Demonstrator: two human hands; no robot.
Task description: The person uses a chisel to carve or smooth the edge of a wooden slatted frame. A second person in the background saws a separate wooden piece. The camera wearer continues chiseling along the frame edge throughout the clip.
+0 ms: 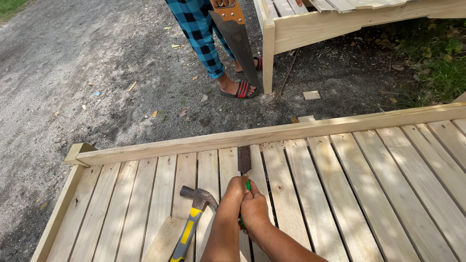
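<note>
Low in the middle of the frame, both hands wrap one tool. The left hand [234, 193] is curled shut around the green handle of a chisel [244, 161], and the right hand [254, 209] is clenched on the same handle just below and to the right of it, the two hands touching. The chisel's dark, flat blade points toward the top of the frame, its tip set in the gap between two slats, right against the long side rail [310, 130] that runs across the frame from left of centre up to the right edge.

The slats belong to a pale wooden slatted frame [378, 194] that fills the lower half of the picture. On it, just left of the hands, lies a claw hammer [191, 221] with a yellow and grey handle, its steel head close to the left wrist. A short loose piece of board [164, 240] lies under the hammer's handle.

At the top centre another person stands on the gravel ground [97, 73] in blue checked trousers [199, 29] and red-strapped sandals [241, 89], with a handsaw [236, 36] hanging blade-down beside the legs. A second wooden frame [340, 24] stands at the upper right, with a small square wood offcut [311, 95] on the ground near it. No containers are in view.
</note>
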